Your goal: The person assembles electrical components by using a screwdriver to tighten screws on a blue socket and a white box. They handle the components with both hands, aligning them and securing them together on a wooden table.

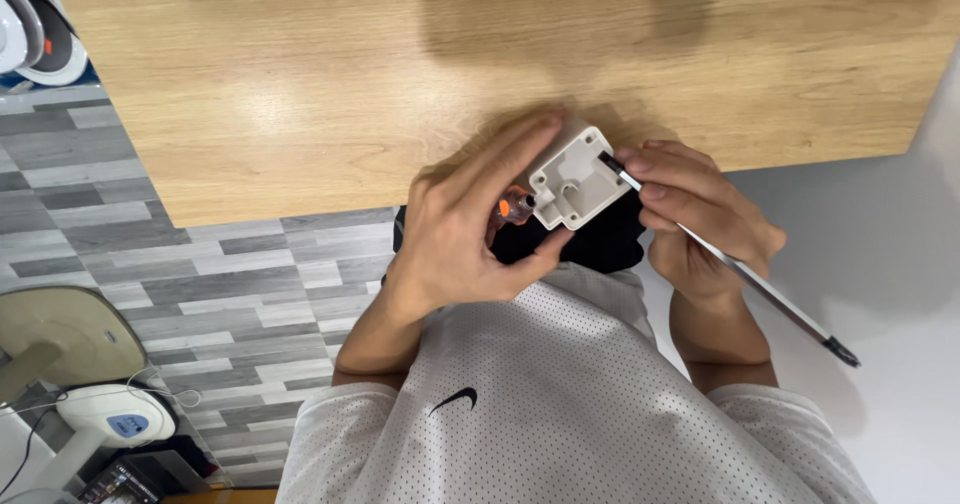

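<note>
Pale wood-grain tabletop (330,94) fills the upper part of my view, with grey plank flooring (200,264) below its near edge and a white wall (890,224) off to the right side.

Both hands work just off the tabletop's near edge, above the lap. My left hand (460,229) has its grip wrapped around a small white plastic housing (577,176): the forefinger lies along its top edge and the thumb presses from beneath, so the piece is pinched firmly. Tucked in the same palm, just left of the housing, sits a small part with an orange and clear end (510,208); what it is I cannot tell.

My right hand (695,214) has its grip pressed together on a slim rod-like tool (760,289), the fingertips close to its front end, the long shaft trailing down to the right past the wrist to a dark tip. The front end touches the housing's right corner.

I judge the step in hand to be working the tool into that corner. The next move would call for a steady left hold and fine, controlled pressure along the shaft.

The housing is squarish, with rounded corners, a raised rim, and moulded recesses facing me.
</note>
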